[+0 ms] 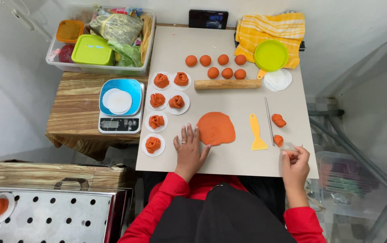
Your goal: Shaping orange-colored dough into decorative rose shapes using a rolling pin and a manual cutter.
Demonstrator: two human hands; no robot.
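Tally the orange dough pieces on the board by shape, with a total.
Dough balls: 7
Rose-shaped pieces on white rounds: 6
Flattened dough round: 1
Small dough scraps: 2
Total: 16

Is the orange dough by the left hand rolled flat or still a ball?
Flat: the orange dough lies spread as a thin round sheet, left hand at its edge.
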